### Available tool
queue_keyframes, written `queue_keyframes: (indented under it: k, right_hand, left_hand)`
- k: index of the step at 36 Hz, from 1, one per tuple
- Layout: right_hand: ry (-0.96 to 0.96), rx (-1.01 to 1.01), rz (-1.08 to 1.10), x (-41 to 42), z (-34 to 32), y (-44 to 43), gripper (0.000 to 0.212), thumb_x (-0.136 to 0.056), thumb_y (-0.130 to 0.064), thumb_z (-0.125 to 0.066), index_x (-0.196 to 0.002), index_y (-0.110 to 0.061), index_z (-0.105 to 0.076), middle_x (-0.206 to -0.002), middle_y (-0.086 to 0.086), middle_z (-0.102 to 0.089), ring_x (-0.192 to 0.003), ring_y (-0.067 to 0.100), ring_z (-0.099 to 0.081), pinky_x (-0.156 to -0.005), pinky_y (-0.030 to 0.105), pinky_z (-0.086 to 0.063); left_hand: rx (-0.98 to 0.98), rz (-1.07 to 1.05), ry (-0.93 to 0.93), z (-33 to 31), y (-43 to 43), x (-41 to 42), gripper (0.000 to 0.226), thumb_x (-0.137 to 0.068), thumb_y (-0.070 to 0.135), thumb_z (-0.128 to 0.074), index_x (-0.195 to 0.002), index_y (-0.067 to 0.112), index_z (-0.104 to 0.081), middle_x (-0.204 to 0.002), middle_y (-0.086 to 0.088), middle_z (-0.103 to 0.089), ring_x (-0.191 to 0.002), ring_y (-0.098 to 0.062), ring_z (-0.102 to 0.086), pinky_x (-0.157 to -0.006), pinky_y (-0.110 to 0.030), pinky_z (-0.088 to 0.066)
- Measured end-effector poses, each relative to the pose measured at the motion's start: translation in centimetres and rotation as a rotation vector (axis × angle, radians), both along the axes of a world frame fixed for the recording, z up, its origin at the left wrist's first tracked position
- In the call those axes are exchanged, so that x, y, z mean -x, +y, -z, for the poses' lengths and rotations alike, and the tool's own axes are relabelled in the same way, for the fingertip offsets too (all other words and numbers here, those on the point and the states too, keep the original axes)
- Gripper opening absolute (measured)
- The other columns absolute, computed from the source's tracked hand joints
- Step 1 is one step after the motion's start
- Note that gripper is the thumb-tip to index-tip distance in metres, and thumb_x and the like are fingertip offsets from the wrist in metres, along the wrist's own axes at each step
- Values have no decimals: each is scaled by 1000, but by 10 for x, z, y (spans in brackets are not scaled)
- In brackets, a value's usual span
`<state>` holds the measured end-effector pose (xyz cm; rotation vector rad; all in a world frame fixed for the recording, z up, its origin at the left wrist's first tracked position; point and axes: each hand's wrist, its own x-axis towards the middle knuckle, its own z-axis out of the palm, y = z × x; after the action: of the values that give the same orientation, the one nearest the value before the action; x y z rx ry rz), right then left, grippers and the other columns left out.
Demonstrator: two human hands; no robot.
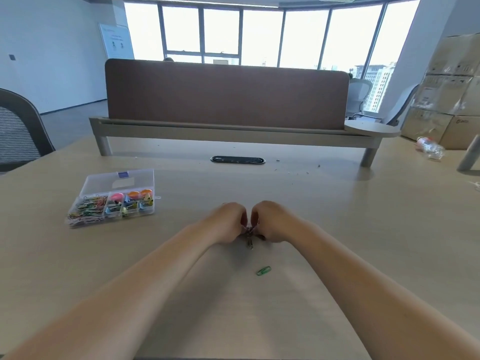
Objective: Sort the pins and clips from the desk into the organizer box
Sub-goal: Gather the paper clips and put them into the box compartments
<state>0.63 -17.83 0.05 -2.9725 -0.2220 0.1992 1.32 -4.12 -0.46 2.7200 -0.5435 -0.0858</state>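
Note:
My left hand (228, 222) and my right hand (270, 222) meet knuckle to knuckle at the middle of the desk, fingers curled around a small bunch of paper clips (249, 239) that hangs down between them onto the wood. One green paper clip (263, 270) lies alone on the desk, nearer to me than the hands. The clear organizer box (114, 188) stands open at the left, its lid tipped back; its compartments hold coloured paper clips, binder clips and pink and orange pins.
A brown divider screen (226, 94) on a raised shelf crosses the far side of the desk (363, 229). A black cable grommet (237, 160) sits ahead of the hands. A mesh chair (18, 131) stands left; cardboard boxes (452, 87) and a plastic bottle (430, 148) are right.

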Motion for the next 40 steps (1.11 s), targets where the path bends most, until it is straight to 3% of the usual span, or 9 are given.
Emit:
queue_keyframes:
  k: [5, 12, 17, 20, 22, 24, 29, 36, 40]
  right_hand:
    - [13, 75, -24, 3, -2, 2, 14, -84, -7, -57, -72, -5, -66, -62, 11, -55, -63, 29, -51, -51, 28, -35]
    - [-10, 116, -53, 10, -4, 2, 31, -82, -2, -53, -54, -11, -43, -54, 8, -40, -61, 27, -41, -44, 29, -26]
    - [-32, 31, -31, 12, -2, 1, 25, -78, -2, -53, -55, -9, -45, -56, 10, -43, -61, 28, -42, -46, 30, -27]
    - [-37, -31, -8, 11, -1, -1, 12, -78, -4, -54, -78, 1, -65, -82, 19, -66, -76, 37, -61, -56, 30, -39]
    - [-50, -72, -10, 12, -1, -2, 18, -81, -6, -56, -92, 1, -68, -97, 19, -69, -90, 35, -64, -64, 33, -45]
    - [-69, -92, -20, 14, -2, -4, 14, -86, -9, -57, -95, -5, -67, -101, 11, -67, -91, 28, -62, -70, 34, -46]
    - [-108, -144, -22, 16, 0, -5, 12, -85, -14, -61, -80, -25, -57, -99, 1, -64, -91, 22, -60, -72, 30, -45]
    - [-153, -167, -30, 16, -11, -1, 12, -86, -19, -65, -79, -24, -57, -83, -7, -58, -78, 16, -54, -66, 26, -39]
    - [-159, -191, -53, 16, -21, 10, 15, -87, -20, -65, -77, -24, -55, -72, -11, -52, -70, 14, -54, -54, 22, -36]
  left_hand:
    - [-58, 9, -8, -3, -4, 5, 20, -88, 10, -55, -104, 11, -67, -111, -11, -65, -103, -30, -59, -73, -25, -39]
    - [-105, 13, -39, -3, -5, 9, 20, -85, 8, -55, -99, 12, -68, -103, -12, -66, -98, -31, -62, -77, -31, -48]
    - [-76, 14, -14, -4, -2, 10, 17, -84, 12, -58, -95, 18, -69, -102, -8, -68, -95, -29, -62, -78, -30, -49]
    - [-65, 16, -6, -5, -1, 10, 17, -85, 12, -57, -97, 17, -68, -102, -8, -67, -93, -28, -62, -76, -30, -48]
    - [-40, 19, -5, -7, 1, 11, 17, -86, 10, -56, -97, 15, -68, -97, -6, -67, -86, -25, -60, -72, -27, -44]
    - [-10, 22, -13, -8, 3, 14, 17, -87, 9, -55, -97, 14, -68, -85, -4, -63, -74, -22, -55, -68, -25, -41]
    - [60, 36, -56, -8, 10, 20, 11, -87, 10, -59, -93, 13, -67, -75, 2, -57, -58, -10, -46, -65, -22, -37]
    - [145, 6, -70, -20, 32, 27, 9, -85, 15, -62, -92, 14, -68, -76, 5, -54, -53, 1, -43, -50, -20, -34]
    - [202, -36, -61, -27, 49, 30, 6, -86, 17, -62, -89, 16, -67, -70, 8, -53, -55, -2, -48, -54, -24, -44]
